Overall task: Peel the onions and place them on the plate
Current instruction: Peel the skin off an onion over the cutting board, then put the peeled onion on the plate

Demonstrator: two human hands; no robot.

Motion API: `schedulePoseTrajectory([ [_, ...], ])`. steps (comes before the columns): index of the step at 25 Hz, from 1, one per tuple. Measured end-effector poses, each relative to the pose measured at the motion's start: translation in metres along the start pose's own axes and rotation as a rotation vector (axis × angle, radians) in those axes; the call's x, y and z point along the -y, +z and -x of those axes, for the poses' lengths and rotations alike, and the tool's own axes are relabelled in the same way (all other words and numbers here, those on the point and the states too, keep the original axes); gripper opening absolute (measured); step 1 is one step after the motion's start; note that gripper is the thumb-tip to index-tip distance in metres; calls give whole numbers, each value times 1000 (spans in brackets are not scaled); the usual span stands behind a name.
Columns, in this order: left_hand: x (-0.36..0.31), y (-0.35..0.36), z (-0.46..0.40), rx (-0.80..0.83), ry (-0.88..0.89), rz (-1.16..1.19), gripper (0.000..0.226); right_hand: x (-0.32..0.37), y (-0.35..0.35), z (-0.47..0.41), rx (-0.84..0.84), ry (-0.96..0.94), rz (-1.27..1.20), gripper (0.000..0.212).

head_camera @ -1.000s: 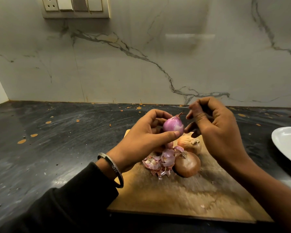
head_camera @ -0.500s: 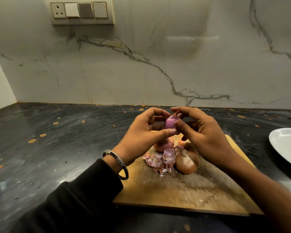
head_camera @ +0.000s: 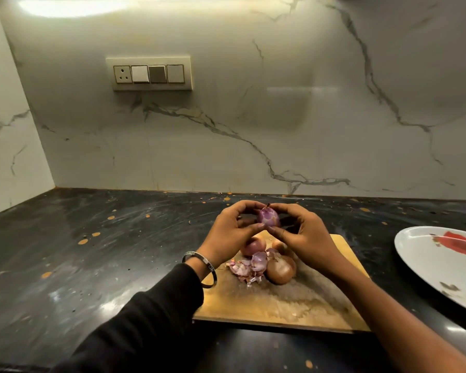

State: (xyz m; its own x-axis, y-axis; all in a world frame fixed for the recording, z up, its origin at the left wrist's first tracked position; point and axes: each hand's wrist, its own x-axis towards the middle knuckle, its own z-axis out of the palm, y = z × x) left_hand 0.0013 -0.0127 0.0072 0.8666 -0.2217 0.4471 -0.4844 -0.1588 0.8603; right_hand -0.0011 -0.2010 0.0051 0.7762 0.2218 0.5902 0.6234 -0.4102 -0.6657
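Note:
A purple, partly peeled onion (head_camera: 268,218) is held above the far end of the wooden cutting board (head_camera: 285,302). My left hand (head_camera: 230,232) grips it from the left, and my right hand (head_camera: 304,238) pinches it from the right with thumb and fingers. Below them on the board lie three unpeeled onions: a brown one (head_camera: 280,270), a pinkish one (head_camera: 253,246) and one (head_camera: 279,246) mostly hidden under my right hand. A heap of purple peels (head_camera: 249,267) lies beside them. The white plate (head_camera: 439,267) sits at the right edge.
The board lies on a dark speckled countertop (head_camera: 92,251) that meets a marble wall behind. A switch panel (head_camera: 149,74) is mounted on that wall. The plate carries a red pattern and runs out of frame on the right.
My right hand has closed in on the onion and now pinches it together with the left. The camera has tilted up, showing more wall and the plate.

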Motion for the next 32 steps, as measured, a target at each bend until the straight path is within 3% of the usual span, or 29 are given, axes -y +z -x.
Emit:
schedulePoseTrajectory([
  [5,-18,38,-18,70,48,-133,36,-7,-44,14,-16,88,59,46],
  [16,-46,233,-69,291,80,-251,39,-61,-210,82,-204,281,429,35],
  [23,-37,299,-77,407,17,-465,33,-87,-243,107,-126,368,621,32],
  [27,-22,315,-73,451,-11,-558,29,-103,-242,117,-43,464,661,42],
  [32,-11,319,-69,458,4,-523,40,-104,-244,118,40,557,666,62],
])
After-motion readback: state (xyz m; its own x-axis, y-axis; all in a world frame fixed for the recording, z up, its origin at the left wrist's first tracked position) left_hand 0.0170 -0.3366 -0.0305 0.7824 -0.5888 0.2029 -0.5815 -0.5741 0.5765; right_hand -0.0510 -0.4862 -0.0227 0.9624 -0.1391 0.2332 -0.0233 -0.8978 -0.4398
